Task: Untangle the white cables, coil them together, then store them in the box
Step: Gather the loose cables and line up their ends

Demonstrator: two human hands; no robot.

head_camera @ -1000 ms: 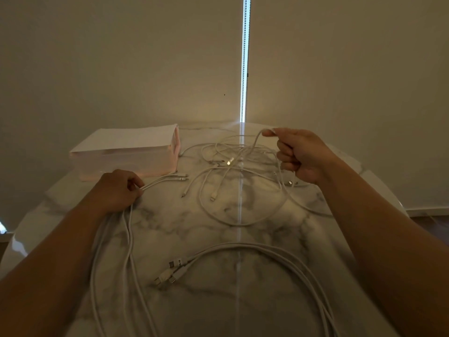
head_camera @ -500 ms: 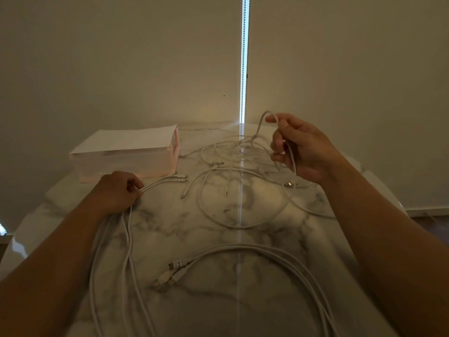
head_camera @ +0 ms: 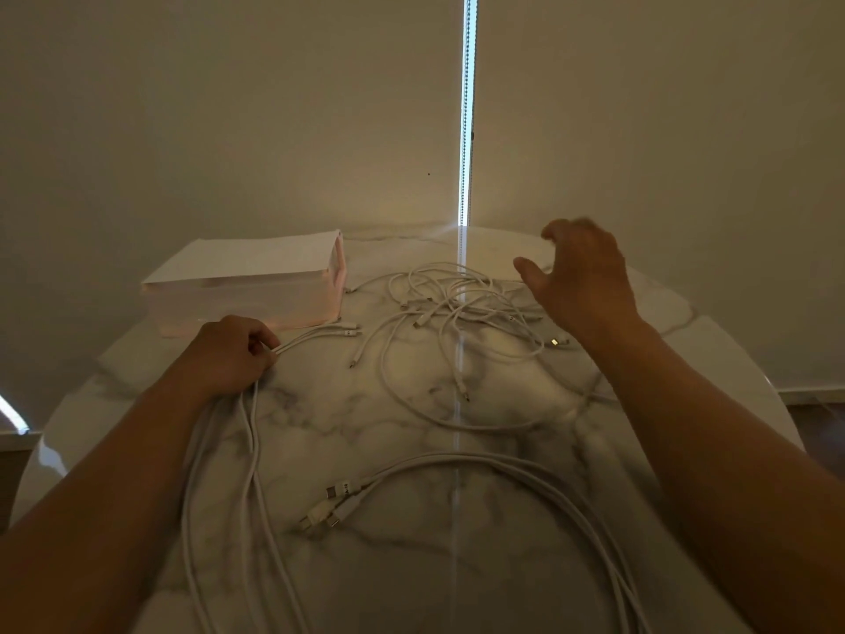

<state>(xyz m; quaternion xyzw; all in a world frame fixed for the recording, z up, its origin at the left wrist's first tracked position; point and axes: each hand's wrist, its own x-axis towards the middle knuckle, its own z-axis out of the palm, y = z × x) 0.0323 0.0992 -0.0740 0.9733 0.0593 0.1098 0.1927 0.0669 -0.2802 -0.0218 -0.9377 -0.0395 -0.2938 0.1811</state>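
A: What lies nearest?

B: The sorted cables [head_camera: 503, 469], well in front of the box [head_camera: 242, 290]. They arc across the marble table [head_camera: 366, 414], with their USB plugs [head_camera: 336, 503] bunched together and pointing left. One plug has a mark too small to read, and I see no other writing.

A: And the hands?

B: The left hand [head_camera: 226, 354], just in front of the box, grips the held bundle [head_camera: 249, 432]. The bundle's long axis runs from the near edge up through the fist, and its tips lie by the box's right front corner. The right hand [head_camera: 583, 279] hovers well to the right of the box, spread wide and holding nothing.

A: Where's the tangle?

B: The tangled cables [head_camera: 450, 308] lie on the table to the right of the box, between it and the right hand and below that hand's thumb. I'd judge the right hand the nearer one, so the next pick looks like a short reach down and to the left.
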